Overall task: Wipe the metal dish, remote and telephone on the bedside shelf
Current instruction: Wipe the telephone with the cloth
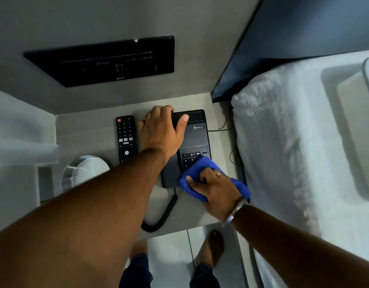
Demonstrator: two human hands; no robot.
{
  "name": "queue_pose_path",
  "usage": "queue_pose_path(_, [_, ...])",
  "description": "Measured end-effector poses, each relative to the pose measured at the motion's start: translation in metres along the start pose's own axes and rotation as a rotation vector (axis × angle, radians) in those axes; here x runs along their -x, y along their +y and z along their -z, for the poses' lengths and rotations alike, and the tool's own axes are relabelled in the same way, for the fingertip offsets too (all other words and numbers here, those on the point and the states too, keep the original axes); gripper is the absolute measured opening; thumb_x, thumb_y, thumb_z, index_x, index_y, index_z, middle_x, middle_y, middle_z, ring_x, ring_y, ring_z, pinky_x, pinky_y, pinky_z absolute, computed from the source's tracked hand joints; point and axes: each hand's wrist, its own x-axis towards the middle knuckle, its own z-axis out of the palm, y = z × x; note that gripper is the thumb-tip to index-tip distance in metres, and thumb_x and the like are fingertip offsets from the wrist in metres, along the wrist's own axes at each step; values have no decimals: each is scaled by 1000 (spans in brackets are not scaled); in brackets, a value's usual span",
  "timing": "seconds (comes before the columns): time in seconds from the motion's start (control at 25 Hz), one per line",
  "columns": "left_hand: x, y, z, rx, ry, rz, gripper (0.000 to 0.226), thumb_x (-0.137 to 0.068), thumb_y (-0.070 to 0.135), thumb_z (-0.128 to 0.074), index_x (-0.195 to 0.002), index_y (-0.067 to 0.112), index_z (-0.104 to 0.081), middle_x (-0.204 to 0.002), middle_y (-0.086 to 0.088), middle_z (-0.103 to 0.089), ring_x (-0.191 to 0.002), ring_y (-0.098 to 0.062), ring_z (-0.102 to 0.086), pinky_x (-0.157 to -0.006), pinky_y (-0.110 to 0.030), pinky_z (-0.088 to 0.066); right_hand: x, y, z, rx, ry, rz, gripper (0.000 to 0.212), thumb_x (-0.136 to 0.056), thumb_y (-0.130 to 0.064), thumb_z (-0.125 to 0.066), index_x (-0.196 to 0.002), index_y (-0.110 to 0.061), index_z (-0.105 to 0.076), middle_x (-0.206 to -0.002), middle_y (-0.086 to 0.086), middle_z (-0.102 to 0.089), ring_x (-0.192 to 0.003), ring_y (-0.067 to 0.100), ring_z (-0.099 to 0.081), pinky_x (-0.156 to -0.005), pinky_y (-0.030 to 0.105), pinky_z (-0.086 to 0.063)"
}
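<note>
Pale bedside shelf point(92, 129) beside white bed point(283, 142). Black telephone point(197, 138) at shelf's right part. Right hand point(214, 190) curled around blue cloth point(198, 169), pressing it onto keypad's lower part. Left hand point(161, 129) grips handset's far end, fingers wrapped, thumb on top. Remote point(125, 138) just left of telephone. Metal dish point(86, 171) at shelf's near left, partly behind forearm. Coiled cord point(162, 217) trails to front edge.

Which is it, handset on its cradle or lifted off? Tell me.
On its cradle: the handset lies along the telephone, left hand resting on it.
</note>
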Motion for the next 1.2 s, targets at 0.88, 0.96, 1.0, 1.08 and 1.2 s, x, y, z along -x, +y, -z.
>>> queue_pose_path(0.88, [-44,3,15,-104,-203,-245,59,-102,57,-23,-135,19,-53,-132,-11,-62,-120,-34,-53,-98,-43,-38,-11,-16,7,18,47,299,46,-69,-6,-68,-115,-11,-65,-83,17,-60,-66,34,-58,-55,40,-52])
queue_pose_path(0.96, [-31,-2,21,-44,-168,-185,67,-100,58,-22,-148,15,-40,-146,-13,-52,-133,-34,-45,-108,-47,-33,6,4,37,-32,140,116,44,-72,-9,-69,-116,-13,-64,-83,15,-56,-69,31,-55,-56,37,-51])
queue_pose_path(1.0, [-15,-6,23,31,-61,-87,69,-99,55,-24,-150,12,-37,-150,-14,-48,-138,-34,-40,-112,-48,-29,11,12,51,-19,191,44,47,-71,-9,-68,-118,-15,-63,-83,13,-54,-70,30,-54,-54,36,-49])
queue_pose_path(1.08, [37,-9,17,205,200,243,68,-99,47,-28,-150,3,-36,-154,-19,-41,-143,-36,-34,-118,-49,-22,-1,18,74,11,243,-15,57,-65,-3,-71,-119,-15,-63,-83,14,-52,-71,32,-52,-53,36,-47])
queue_pose_path(1.2, [104,9,-9,410,203,621,67,-99,38,-24,-152,-3,-27,-160,-21,-26,-149,-38,-21,-121,-46,-11,-58,-10,74,76,242,48,49,-74,-10,-69,-122,-16,-61,-87,15,-52,-74,32,-52,-59,39,-49])
